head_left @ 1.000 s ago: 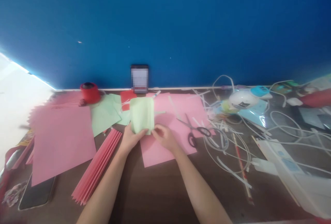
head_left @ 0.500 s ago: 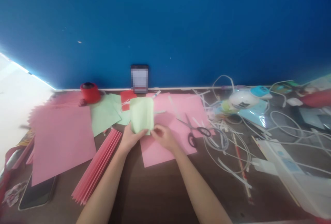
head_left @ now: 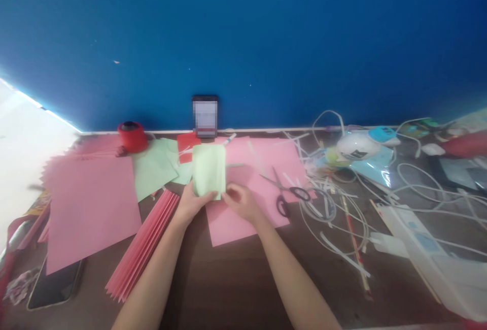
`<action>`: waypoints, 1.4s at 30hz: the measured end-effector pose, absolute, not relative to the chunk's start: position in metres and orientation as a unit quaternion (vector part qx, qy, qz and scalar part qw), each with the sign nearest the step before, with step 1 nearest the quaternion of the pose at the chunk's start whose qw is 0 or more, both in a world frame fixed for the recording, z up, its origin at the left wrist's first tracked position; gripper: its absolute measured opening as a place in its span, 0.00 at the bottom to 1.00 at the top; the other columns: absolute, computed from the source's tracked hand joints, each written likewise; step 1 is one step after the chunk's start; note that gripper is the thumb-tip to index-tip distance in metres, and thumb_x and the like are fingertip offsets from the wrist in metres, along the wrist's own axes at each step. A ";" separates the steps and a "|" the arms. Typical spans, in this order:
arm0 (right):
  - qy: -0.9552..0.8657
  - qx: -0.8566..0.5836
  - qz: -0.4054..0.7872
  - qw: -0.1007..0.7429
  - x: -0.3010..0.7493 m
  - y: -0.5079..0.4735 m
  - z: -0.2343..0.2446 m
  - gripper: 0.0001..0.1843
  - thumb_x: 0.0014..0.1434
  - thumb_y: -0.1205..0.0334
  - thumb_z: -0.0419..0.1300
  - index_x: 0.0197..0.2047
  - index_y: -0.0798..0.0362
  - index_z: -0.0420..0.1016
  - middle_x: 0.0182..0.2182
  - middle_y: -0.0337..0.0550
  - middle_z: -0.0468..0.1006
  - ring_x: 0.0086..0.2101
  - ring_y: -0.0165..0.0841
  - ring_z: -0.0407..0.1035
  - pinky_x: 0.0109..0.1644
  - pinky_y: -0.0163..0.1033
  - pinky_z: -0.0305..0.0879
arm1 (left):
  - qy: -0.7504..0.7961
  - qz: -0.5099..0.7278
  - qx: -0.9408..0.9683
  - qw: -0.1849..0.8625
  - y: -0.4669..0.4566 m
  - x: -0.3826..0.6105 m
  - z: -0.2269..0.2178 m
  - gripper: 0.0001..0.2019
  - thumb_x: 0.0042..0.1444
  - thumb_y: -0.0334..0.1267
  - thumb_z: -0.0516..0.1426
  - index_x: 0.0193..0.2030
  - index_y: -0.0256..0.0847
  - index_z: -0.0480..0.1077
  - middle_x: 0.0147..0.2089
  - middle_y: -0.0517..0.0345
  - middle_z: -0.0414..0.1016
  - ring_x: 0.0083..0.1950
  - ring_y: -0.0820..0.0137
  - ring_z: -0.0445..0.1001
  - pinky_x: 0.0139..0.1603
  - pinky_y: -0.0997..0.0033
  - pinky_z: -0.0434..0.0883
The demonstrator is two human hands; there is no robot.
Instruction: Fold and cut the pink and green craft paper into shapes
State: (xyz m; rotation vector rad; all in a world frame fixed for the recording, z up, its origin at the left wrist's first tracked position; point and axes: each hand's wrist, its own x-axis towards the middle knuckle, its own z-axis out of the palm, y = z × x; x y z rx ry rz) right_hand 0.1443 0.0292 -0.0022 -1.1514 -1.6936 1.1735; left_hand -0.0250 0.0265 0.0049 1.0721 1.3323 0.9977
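Observation:
A folded light-green paper (head_left: pixel 207 168) is held up over the pink sheets in the middle of the table. My left hand (head_left: pixel 193 202) grips its lower left, thumb across the front and the other fingers hidden behind. At the paper's lower right corner, my right hand (head_left: pixel 240 201) has its fingers curled in a pinch on the edge. Under and beside the hands lie pink paper sheets (head_left: pixel 262 213). Open scissors (head_left: pixel 283 188) rest on the pink paper to the right. An accordion-folded pink paper (head_left: pixel 142 246) lies beside my left forearm.
A large pink sheet (head_left: pixel 93 208) partly covers a phone (head_left: pixel 57 284) at left. Behind are a red round object (head_left: pixel 132 137), green sheets (head_left: pixel 154 167) and an upright phone (head_left: pixel 205 117) against the blue wall. Cables (head_left: pixel 331 208), a pencil (head_left: pixel 353 243) and a power strip (head_left: pixel 414 233) crowd the right.
The green paper has tilted slightly, its top edge a little lower and its right-hand fold a bit more apparent. Both hands keep nearly the same place.

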 end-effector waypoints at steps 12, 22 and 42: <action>-0.662 -0.461 0.460 0.372 0.145 0.030 -0.005 0.07 0.55 0.61 0.54 0.29 0.53 0.71 0.27 0.39 0.74 0.31 0.32 0.68 0.37 0.36 0.63 | 0.564 0.418 0.453 0.550 0.027 -0.025 0.003 0.25 0.39 0.41 0.64 0.46 0.35 0.66 0.42 0.50 0.75 0.43 0.60 0.73 0.43 0.62 0.71; -0.659 -0.457 0.461 0.380 0.144 0.029 -0.003 0.07 0.55 0.61 0.53 0.28 0.54 0.69 0.26 0.39 0.73 0.30 0.31 0.67 0.36 0.36 0.63 | 0.547 0.413 0.421 0.594 0.026 -0.026 0.003 0.26 0.39 0.40 0.64 0.46 0.34 0.67 0.41 0.49 0.75 0.42 0.60 0.74 0.42 0.62 0.72; -0.658 -0.455 0.456 0.389 0.142 0.029 -0.005 0.07 0.55 0.62 0.53 0.27 0.53 0.68 0.25 0.37 0.72 0.29 0.30 0.66 0.35 0.35 0.61 | 0.531 0.400 0.388 0.638 0.027 -0.027 0.004 0.23 0.38 0.39 0.65 0.43 0.36 0.67 0.37 0.52 0.75 0.33 0.64 0.74 0.30 0.66 0.74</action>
